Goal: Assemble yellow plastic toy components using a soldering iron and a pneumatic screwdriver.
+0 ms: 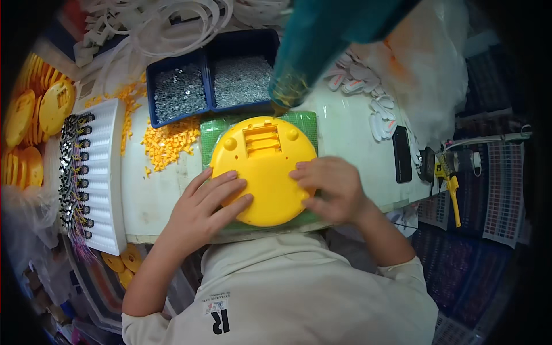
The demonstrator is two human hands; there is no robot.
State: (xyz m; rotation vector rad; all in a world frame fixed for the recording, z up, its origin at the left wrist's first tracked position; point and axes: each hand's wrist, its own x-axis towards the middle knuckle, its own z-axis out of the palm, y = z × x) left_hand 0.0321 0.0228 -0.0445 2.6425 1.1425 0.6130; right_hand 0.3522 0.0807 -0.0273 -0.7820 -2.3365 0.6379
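A round yellow plastic housing [265, 184] lies on a green mat [309, 122], its open battery compartment [263, 141] facing up near the far edge. My left hand [210, 201] rests on its left side, fingers stretched over the surface. On the right side, my right hand [333, 190] touches the rim with its fingers bent and thumb apart from them. Above the housing's far edge hangs the tip of a teal power screwdriver [305, 63], close to the compartment.
A blue two-part tray [209, 75] of small metal screws stands behind. Small yellow parts [167, 144] lie left of the mat, beside a white foam tray [106, 172] with wired components. A black phone [402, 154] and white pieces [382, 115] lie right. Yellow discs [56, 106] are piled far left.
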